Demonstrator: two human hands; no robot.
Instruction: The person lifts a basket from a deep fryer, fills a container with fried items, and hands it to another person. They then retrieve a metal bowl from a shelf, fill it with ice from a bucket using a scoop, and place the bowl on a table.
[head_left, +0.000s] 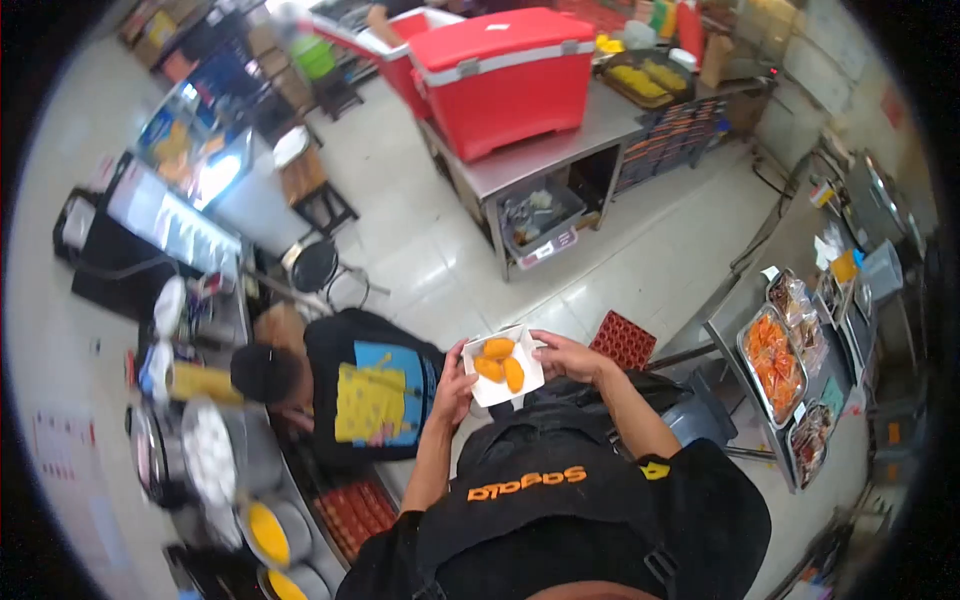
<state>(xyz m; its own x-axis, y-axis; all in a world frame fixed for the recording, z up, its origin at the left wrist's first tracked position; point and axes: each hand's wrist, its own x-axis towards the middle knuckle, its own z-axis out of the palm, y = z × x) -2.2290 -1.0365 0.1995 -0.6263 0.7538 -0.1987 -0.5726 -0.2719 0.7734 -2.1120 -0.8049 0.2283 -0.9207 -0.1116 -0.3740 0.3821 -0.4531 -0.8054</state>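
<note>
A small white paper tray (481,393) is held level in front of my body, with several golden-orange fried pieces (497,348) inside it. My left hand (453,385) grips the tray's left side, fingers along its edge. On the opposite side, my right hand (565,356) holds the upper right corner between thumb and fingers. Both forearms reach forward from black sleeves, above a black apron with orange lettering (527,483).
Close on the left, a person in a black cap (265,373) bends beside the counter. Ahead stands a steel table (510,165) with a red cooler (505,80). Food trays (772,368) line the right-hand table. A red egg tray (623,341) lies low at right.
</note>
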